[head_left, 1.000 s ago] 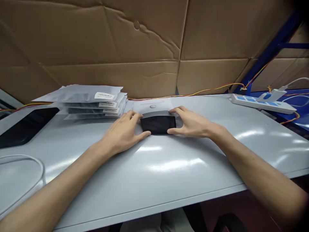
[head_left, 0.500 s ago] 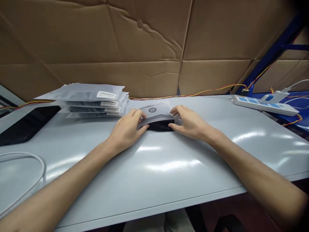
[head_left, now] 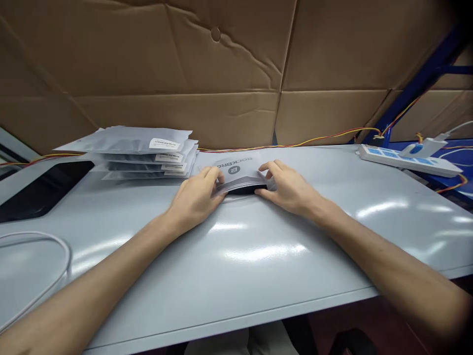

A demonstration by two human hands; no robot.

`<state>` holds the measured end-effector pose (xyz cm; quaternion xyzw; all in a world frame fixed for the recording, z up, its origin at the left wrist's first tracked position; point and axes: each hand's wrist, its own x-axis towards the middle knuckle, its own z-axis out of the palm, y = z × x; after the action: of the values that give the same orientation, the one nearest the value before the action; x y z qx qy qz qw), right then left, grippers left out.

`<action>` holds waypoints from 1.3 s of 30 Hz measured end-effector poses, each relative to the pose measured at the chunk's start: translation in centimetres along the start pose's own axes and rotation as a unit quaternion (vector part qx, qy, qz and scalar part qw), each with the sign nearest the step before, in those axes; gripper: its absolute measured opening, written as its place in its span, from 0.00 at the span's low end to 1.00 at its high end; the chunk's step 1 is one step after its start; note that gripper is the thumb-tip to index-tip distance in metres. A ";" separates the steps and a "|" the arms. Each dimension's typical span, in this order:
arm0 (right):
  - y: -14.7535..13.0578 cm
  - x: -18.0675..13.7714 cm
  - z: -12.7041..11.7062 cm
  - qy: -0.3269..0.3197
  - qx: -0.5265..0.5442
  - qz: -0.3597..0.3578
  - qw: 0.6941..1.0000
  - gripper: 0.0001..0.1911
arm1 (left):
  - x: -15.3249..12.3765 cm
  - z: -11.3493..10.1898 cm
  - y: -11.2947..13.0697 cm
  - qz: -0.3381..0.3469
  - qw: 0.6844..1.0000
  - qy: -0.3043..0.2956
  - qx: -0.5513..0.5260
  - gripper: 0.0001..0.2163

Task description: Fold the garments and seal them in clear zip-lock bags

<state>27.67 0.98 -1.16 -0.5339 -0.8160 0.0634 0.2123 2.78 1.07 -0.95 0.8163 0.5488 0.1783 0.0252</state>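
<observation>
left hand (head_left: pixel 195 197) and right hand (head_left: pixel 291 190) each pinch a near corner of a flat grey pouch (head_left: pixel 240 170) lying on the table (head_left: pixel 258 256) beside a stack (head_left: pixel 148 153) of others, something dark, perhaps soft, inside; it looks light, slick and floppy, best gripped by its edges.

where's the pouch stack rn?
Head view: the pouch stack sits far left on the table, near the cardboard wall, just left of the grey pouch that the left hand and right hand hold.
</observation>
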 end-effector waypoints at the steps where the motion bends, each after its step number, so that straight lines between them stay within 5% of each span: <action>1: 0.0 0.1 0.1 0.008 -0.002 -0.001 1.000 0.20 | 0.0 0.1 0.0 0.005 1.000 -0.001 -0.001 0.07; 12: 2.0 0.9 0.0 0.048 -0.030 0.067 0.996 0.16 | 0.0 -1.1 -1.2 0.127 0.991 -0.048 -0.020 0.15; 20: 4.2 1.1 -0.7 0.032 -0.025 0.073 0.996 0.17 | 0.1 -1.7 -3.1 0.129 0.987 -0.094 -0.030 0.15; 23: 3.7 0.7 -1.0 0.046 -0.054 0.027 0.997 0.20 | 0.3 -1.4 -3.3 0.138 0.988 -0.068 -0.022 0.10; 27: 1.4 0.1 -0.9 0.086 -0.060 -0.137 0.985 0.24 | 0.1 -1.2 -2.4 0.177 0.984 -0.019 -0.021 0.09; 31: -1.1 -0.4 -0.3 0.079 -0.044 -0.262 0.961 0.16 | -0.5 -0.7 -0.6 0.255 0.965 0.062 0.003 0.10; 34: -2.2 -0.7 0.0 0.077 -0.072 -0.290 0.951 0.09 | -0.8 -0.6 0.5 0.294 0.950 0.098 0.024 0.11; 39: -2.5 -1.0 0.0 0.118 -0.130 -0.295 0.939 0.12 | -1.0 -0.7 1.1 0.342 0.928 0.130 0.063 0.10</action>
<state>25.95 -0.97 -0.61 -0.2961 -0.9071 -0.1717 0.2450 3.20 -0.35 -0.29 0.9241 0.2448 0.2457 -0.1605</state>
